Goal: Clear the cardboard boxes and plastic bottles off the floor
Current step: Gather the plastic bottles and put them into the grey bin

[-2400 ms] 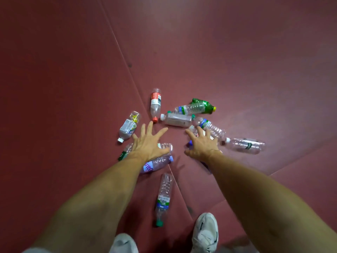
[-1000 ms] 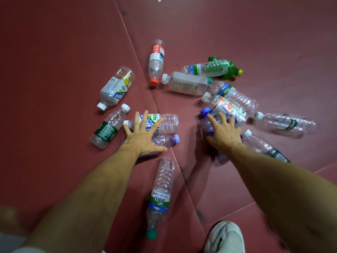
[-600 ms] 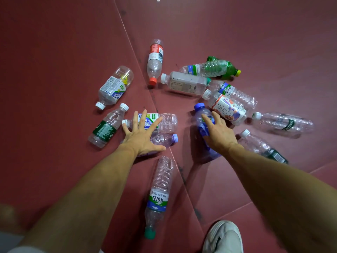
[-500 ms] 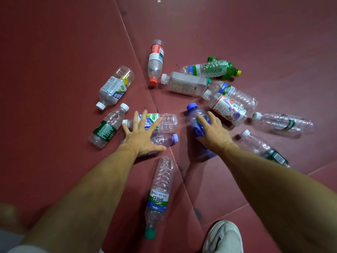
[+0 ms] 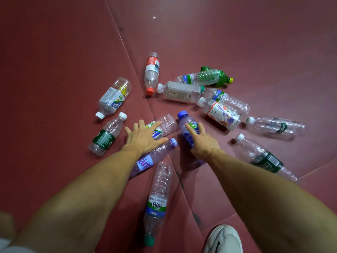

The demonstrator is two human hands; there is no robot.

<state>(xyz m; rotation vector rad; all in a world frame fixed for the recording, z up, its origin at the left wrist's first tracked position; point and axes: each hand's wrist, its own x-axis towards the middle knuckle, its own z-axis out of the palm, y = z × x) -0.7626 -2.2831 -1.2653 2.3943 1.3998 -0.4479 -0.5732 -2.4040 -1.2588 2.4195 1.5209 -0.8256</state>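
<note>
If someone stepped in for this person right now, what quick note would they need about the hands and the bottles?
Left hand: open, fingers spread, resting on the purple bottle and a clear bottle.
Right hand: grips the blue-capped bottle.
Other bottles, like the red-capped bottle, lie scattered on the red floor. No cardboard boxes in view.
Nothing looks cleared; every bottle is left to collect.

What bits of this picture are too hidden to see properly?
Head view only:
- The blue-capped bottle: lower half covered by the right hand.
- The clear bottle: cap end under the left hand.
- The white shoe: cut off by the bottom edge.
- The label print: too small to read.
</note>
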